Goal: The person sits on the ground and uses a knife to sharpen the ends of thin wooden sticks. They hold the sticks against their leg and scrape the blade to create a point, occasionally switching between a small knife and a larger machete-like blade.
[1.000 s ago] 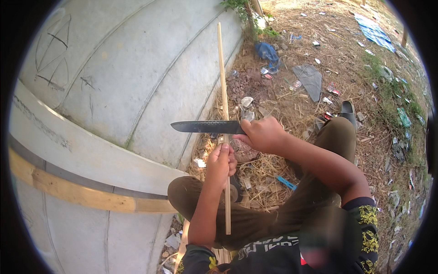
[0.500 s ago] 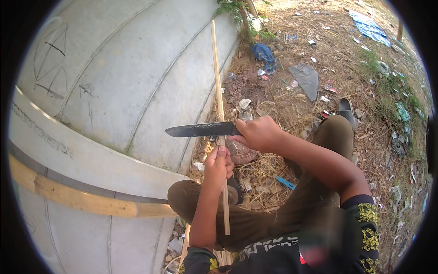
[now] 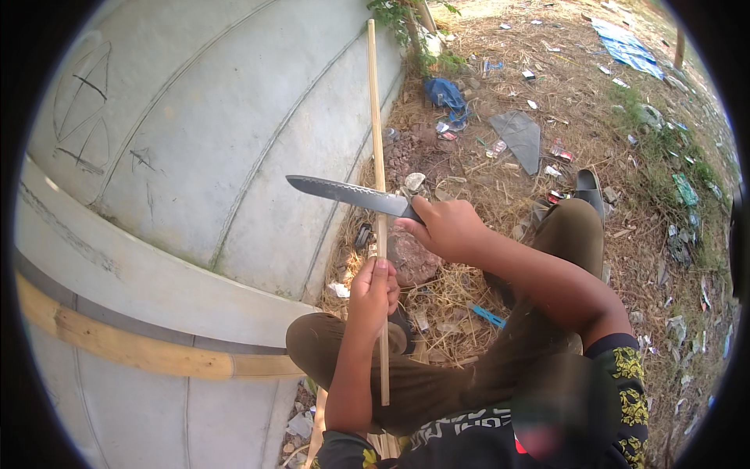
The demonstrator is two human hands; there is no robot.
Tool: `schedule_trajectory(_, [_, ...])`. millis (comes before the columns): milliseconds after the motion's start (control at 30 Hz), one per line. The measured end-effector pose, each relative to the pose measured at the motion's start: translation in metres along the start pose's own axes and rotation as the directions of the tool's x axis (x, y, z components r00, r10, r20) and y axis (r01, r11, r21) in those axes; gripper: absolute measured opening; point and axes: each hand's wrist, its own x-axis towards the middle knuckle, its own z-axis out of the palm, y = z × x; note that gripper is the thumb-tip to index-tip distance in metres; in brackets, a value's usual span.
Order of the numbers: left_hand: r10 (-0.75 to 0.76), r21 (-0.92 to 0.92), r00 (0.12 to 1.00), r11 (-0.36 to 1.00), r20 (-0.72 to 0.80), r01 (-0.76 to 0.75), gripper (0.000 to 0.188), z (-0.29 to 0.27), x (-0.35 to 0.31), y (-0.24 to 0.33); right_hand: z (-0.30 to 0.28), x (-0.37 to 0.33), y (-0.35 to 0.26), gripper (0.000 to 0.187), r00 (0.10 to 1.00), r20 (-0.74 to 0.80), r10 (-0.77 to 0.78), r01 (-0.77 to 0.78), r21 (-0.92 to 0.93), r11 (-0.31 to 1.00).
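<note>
My left hand (image 3: pixel 373 291) is closed round a long, narrow strip of pale wood or bamboo (image 3: pixel 376 133), which stretches away from my lap toward the wall. In my right hand (image 3: pixel 447 229) is the handle of a large knife (image 3: pixel 344 192) with a dark blade and a row of dents along it. The blade lies across the strip just beyond my left hand, its tip pointing left and slightly away. The handle is mostly hidden by my fingers.
A grey concrete wall (image 3: pixel 195 117) with a ledge rises on the left, and a bamboo pole (image 3: pixel 141 344) runs along it. Past the knife sits a reddish rock (image 3: pixel 412 256) amid straw. Litter, a blue bag (image 3: pixel 447 94) and a turquoise plastic piece (image 3: pixel 487 316) are scattered on the ground.
The knife's tip has swung away from me, so the blade now slants across the strip. My left hand has dropped slightly toward me, still round the strip.
</note>
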Motion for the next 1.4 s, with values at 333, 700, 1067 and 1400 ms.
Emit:
schedule_trajectory(333, [-0.086, 0.158, 0.982, 0.986, 0.169, 0.059, 0.026, 0.017, 0.0, -0.013, -0.015, 0.015, 0.017, 0.024, 0.773, 0.42, 0.476, -0.48, 0.877, 0.006])
schedule_trajectory(700, [0.831, 0.672, 0.538, 0.481, -0.143, -0.564, 0.027, -0.049, 0.008, -0.01, -0.037, 0.022, 0.056, 0.019, 0.662, 0.452, 0.598, -0.268, 0.888, -0.374])
schedule_trajectory(1067, [0.958, 0.368, 0.286, 0.267, -0.004, -0.891, 0.056, 0.056, -0.023, 0.023, 0.004, 0.007, 0.038, 0.017, 0.59, 0.688, 0.423, -0.478, 0.72, -0.503])
schedule_trajectory(1400, [0.909, -0.056, 0.402, 0.398, -0.11, -0.916, 0.026, 0.062, -0.101, 0.091, 0.019, -0.011, 0.004, 0.025, 0.404, 0.896, 0.184, -0.843, 0.443, -0.306])
